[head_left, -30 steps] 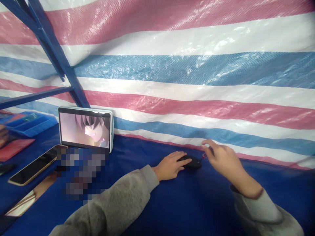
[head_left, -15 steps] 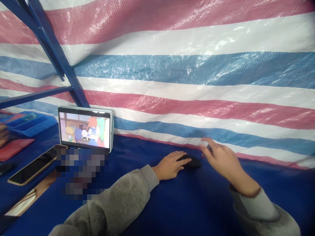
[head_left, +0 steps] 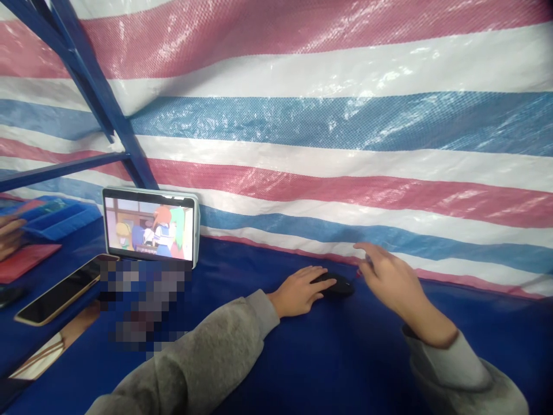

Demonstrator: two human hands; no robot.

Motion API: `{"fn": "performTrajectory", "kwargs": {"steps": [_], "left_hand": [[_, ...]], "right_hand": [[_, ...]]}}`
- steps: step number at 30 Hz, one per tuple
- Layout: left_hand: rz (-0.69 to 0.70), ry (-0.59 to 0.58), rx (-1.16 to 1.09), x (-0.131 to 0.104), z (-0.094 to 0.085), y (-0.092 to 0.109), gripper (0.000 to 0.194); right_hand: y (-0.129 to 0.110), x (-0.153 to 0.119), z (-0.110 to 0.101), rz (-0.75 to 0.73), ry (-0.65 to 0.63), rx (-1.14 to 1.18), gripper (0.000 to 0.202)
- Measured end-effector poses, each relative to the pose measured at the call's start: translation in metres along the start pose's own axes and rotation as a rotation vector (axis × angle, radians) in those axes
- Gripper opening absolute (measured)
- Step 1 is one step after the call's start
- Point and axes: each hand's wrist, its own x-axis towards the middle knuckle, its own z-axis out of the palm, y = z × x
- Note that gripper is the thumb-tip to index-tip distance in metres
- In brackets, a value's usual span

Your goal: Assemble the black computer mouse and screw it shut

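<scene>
My left hand point(head_left: 296, 293) lies over the left end of a black computer mouse point(head_left: 341, 285), its fingers on top and its thumb along the near side. Just to the right, my right hand point(head_left: 391, 283) is raised a little, the index finger stretched out and the other fingers curled. Something small, dark and red shows at those curled fingers, too small to name. Both hands are above the dark blue tabletop point(head_left: 319, 363), near its far edge.
A tablet-like screen point(head_left: 149, 227) showing a cartoon stands at the left. Left of it are a phone point(head_left: 64, 291), a red flat item point(head_left: 28, 260), a blue tray point(head_left: 64, 222) and another person's hand point(head_left: 9, 236). Striped sheeting point(head_left: 302, 121) hangs behind.
The small dark and red thing at my right hand has shifted slightly right and turned, away from the mouse. The other person's hand has moved further into view. My left hand stays still.
</scene>
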Motion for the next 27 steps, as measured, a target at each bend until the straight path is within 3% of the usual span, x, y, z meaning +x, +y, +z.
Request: {"fn": "performTrajectory", "kwargs": {"steps": [12,27], "left_hand": [[0.001,-0.006,0.011,0.0002,0.0007,-0.0008,0.046],[-0.011,-0.012,-0.006,-0.0003,0.0005,-0.0009,0.045]], "right_hand": [[0.0011,0.0006,0.0019,0.051,-0.075,0.031,0.036],[0.0003,0.0005,0.0014,0.04,-0.079,0.103,0.038]]}}
